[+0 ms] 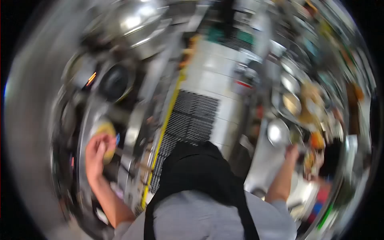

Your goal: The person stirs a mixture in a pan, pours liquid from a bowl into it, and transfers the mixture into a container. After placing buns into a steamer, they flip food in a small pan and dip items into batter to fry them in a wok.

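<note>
My left hand point(97, 152) is over the cooking line on the left, its fingers curled in. Against or just behind it shows a yellowish rounded thing point(106, 130), too blurred to name. Whether the fingers grip it or something else is hidden. On the other side, my right hand point(292, 153) reaches over the steel counter point(262, 164). It is close to a round metal bowl point(278, 132) and a smaller, darker container point(296, 135). Motion smears the right fingers, so what they hold, if anything, does not show.
A dark pan point(115, 83) sits beside a glowing flame point(91, 79). Farther back is a large metal bowl point(140, 24). Black mats point(186, 120) and a yellow edge strip point(170, 108) line the aisle. Several metal containers point(291, 84) and an orange item point(317, 141) are on the right.
</note>
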### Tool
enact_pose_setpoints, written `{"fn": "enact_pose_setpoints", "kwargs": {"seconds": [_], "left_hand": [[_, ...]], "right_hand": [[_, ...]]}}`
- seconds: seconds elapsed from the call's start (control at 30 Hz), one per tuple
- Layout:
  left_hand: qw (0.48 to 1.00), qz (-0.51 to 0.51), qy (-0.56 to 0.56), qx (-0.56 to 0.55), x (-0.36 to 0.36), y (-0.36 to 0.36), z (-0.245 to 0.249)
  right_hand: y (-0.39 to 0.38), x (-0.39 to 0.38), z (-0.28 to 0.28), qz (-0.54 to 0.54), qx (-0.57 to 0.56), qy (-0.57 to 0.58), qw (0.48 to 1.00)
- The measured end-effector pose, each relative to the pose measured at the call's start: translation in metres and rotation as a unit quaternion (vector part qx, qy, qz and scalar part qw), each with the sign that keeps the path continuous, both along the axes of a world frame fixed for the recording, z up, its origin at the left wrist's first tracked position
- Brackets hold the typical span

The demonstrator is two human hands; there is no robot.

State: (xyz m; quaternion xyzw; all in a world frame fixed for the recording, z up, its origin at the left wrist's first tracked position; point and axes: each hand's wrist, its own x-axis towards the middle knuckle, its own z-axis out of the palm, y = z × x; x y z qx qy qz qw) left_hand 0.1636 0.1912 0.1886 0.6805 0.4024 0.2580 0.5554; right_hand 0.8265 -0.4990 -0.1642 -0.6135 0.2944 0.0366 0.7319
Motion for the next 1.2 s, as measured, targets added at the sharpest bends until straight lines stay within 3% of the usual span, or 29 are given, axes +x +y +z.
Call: {"fn": "enact_pose_setpoints", "kwargs": {"seconds": [0.03,0.07,0.1,0.13,0.17,0.23,0.27,0.3,0.37,0.4,0.43,0.47,0.5,0.53,0.6,0.63,0.67,0.7,0.77,0.8,0.87,0.9,0.97,1.07,1.2], "left_hand": [[0.999,0.042,-0.03,0.002,-0.024,-0.002,0.003],[0.996,0.075,-0.043,-0.013,-0.044,-0.009,0.012],[0.993,0.091,-0.067,-0.032,-0.068,-0.016,0.015],[0.992,0.089,-0.072,-0.051,-0.094,-0.023,0.018],[0.988,0.109,-0.074,-0.077,-0.116,-0.035,0.017],[0.984,0.055,-0.057,-0.162,-0.169,-0.068,0.006],[0.976,0.039,-0.024,-0.211,-0.185,-0.088,0.001],[0.971,-0.011,-0.007,-0.238,-0.19,-0.102,-0.001],[0.935,-0.004,0.015,-0.355,-0.214,-0.13,-0.042],[0.922,0.005,0.024,-0.386,-0.226,-0.139,-0.071],[0.908,0.011,0.032,-0.417,-0.236,-0.145,-0.105],[0.904,0.027,0.039,-0.425,-0.244,-0.151,-0.146],[0.901,0.045,0.044,-0.43,-0.251,-0.152,-0.189],[0.895,0.111,-0.025,-0.432,-0.251,-0.149,-0.231],[0.87,0.211,-0.143,-0.422,-0.227,-0.136,-0.285],[0.858,0.243,-0.191,-0.41,-0.207,-0.119,-0.298],[0.827,0.262,-0.268,-0.42,-0.182,-0.106,-0.288],[0.79,0.278,-0.343,-0.425,-0.162,-0.094,-0.274],[0.768,0.29,-0.375,-0.432,-0.152,-0.067,-0.337],[0.804,0.343,-0.3,-0.383,-0.136,-0.07,-0.331],[0.834,0.411,-0.2,-0.309,-0.116,-0.079,-0.291],[0.839,0.409,-0.174,-0.314,-0.121,-0.079,-0.278],[0.842,0.398,-0.196,-0.308,-0.132,-0.077,-0.278],[0.872,0.37,-0.181,-0.265,-0.138,-0.097,-0.281],[0.853,0.391,-0.188,-0.291,-0.15,-0.09,-0.271]], "right_hand": [[0.025,-0.002,0.028,-0.045,0.035,-0.01,0.998],[-0.01,0.022,-0.002,0.073,0.004,-0.025,0.997],[0.001,0.014,0.021,0.097,0.003,-0.031,0.995],[-0.002,0.022,0.029,0.054,0.005,0.011,0.998],[0.018,0.011,0.056,0.043,-0.153,-0.051,0.986],[0.064,-0.011,0.112,-0.042,-0.518,-0.077,0.851],[0.085,-0.006,0.116,-0.031,-0.539,-0.177,0.823],[0.101,-0.006,0.121,-0.028,-0.552,-0.275,0.786],[0.195,-0.036,0.148,0.1,-0.507,-0.425,0.743],[0.251,-0.07,0.164,0.176,-0.488,-0.436,0.735],[0.3,-0.095,0.166,0.3,-0.382,-0.431,0.761],[0.363,-0.145,0.18,0.404,-0.288,-0.495,0.713],[0.416,-0.198,0.195,0.515,-0.213,-0.338,0.758],[0.46,-0.24,0.184,0.591,-0.157,-0.359,0.705],[0.525,-0.339,0.183,0.742,-0.091,-0.286,0.599],[0.554,-0.381,0.165,0.81,-0.103,-0.299,0.494],[0.569,-0.443,0.187,0.859,-0.108,-0.271,0.421],[0.582,-0.485,0.172,0.847,-0.083,-0.395,0.347],[0.602,-0.553,0.148,0.821,-0.157,-0.478,0.272],[0.61,-0.573,0.147,0.821,-0.16,-0.482,0.26],[0.623,-0.603,0.148,0.915,-0.214,-0.184,0.289],[0.622,-0.61,0.15,0.913,-0.218,-0.188,0.29],[0.615,-0.615,0.155,0.836,-0.269,-0.413,0.241],[0.597,-0.625,0.207,0.846,-0.272,-0.378,0.259],[0.584,-0.608,0.234,0.858,-0.232,-0.348,0.297]]}}
